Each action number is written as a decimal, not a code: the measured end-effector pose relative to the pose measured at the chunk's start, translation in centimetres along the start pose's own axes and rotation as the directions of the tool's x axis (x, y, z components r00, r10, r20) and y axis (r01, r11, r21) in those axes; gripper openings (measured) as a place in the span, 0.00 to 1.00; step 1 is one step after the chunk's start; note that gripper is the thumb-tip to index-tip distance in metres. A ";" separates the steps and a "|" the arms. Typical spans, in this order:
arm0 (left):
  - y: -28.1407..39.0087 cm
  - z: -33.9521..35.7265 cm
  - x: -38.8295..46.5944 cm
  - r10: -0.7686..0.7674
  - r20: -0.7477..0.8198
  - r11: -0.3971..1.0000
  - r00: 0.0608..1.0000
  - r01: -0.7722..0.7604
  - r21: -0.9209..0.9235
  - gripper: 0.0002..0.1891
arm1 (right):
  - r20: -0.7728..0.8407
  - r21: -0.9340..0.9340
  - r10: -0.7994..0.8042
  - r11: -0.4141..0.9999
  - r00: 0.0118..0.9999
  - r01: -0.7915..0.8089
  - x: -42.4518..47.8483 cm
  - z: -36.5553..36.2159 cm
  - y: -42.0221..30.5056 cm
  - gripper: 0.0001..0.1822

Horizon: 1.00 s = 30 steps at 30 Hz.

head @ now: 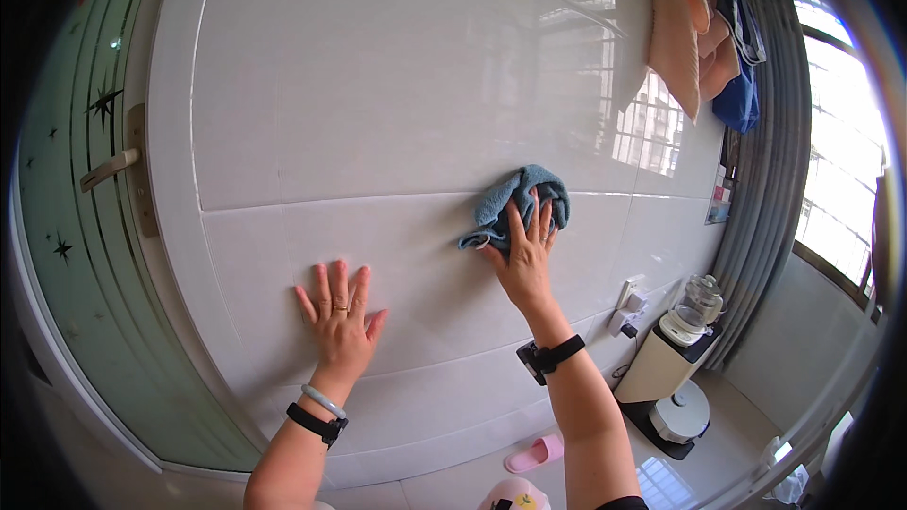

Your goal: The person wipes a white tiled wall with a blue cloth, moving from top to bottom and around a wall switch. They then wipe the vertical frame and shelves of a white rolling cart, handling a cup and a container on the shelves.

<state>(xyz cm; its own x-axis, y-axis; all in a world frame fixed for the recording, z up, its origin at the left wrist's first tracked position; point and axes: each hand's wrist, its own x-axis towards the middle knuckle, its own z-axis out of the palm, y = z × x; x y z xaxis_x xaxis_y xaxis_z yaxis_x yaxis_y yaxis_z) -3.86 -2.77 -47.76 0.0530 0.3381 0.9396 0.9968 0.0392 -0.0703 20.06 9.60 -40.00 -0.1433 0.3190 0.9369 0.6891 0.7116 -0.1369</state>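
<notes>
My right hand (526,248) presses a bunched blue-grey cloth (514,198) against the white tiled wall (397,106), across a horizontal tile joint. Its fingers are spread over the fabric, and a loose fold of the cloth pokes out by the thumb. Lower and to the left, my left hand (345,319) lies flat on the tiles with its fingers apart and nothing in it. Both wrists wear black straps, and the left one also has a pale bangle.
A frosted glass door with a lever handle (110,170) stands at left. To the right are hanging clothes (680,28), a grey curtain (769,156), plugs in a wall socket (629,312), a glass kettle (700,301) and a robot vacuum (680,412). A pink slipper (536,453) lies on the floor.
</notes>
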 end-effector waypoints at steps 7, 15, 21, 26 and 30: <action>2.9 1.2 1.2 0.051 -0.007 0.995 0.999 -0.051 -0.082 0.38 | -0.116 0.037 0.052 0.998 0.992 -0.048 5.4 -0.9 2.8 0.40; 7.3 3.2 2.8 0.107 -0.010 0.978 0.994 -0.107 -0.182 0.36 | -0.186 0.024 0.116 0.993 0.976 -0.114 12.8 -3.6 6.8 0.41; 9.5 4.6 3.5 0.139 -0.007 0.963 0.990 -0.137 -0.231 0.37 | -0.156 0.051 0.161 0.987 0.974 -0.155 7.0 -2.0 9.2 0.41; 9.9 5.8 3.6 0.128 0.002 0.976 0.992 -0.126 -0.175 0.37 | -0.116 0.024 0.147 0.989 0.982 -0.146 0.9 -0.8 12.3 0.41; 9.8 6.3 3.5 0.132 0.009 0.990 0.991 -0.131 -0.047 0.37 | -0.097 0.035 0.171 0.985 0.980 -0.169 0.7 -1.0 12.7 0.43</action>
<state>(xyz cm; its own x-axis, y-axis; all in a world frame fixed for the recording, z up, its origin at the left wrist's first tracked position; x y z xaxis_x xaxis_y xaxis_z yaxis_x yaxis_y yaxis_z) 5.76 4.69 -47.30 0.1835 0.3486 0.9192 0.9829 -0.0502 -0.1771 29.45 18.24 -40.81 0.0464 0.3741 0.9262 0.6781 0.6691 -0.3043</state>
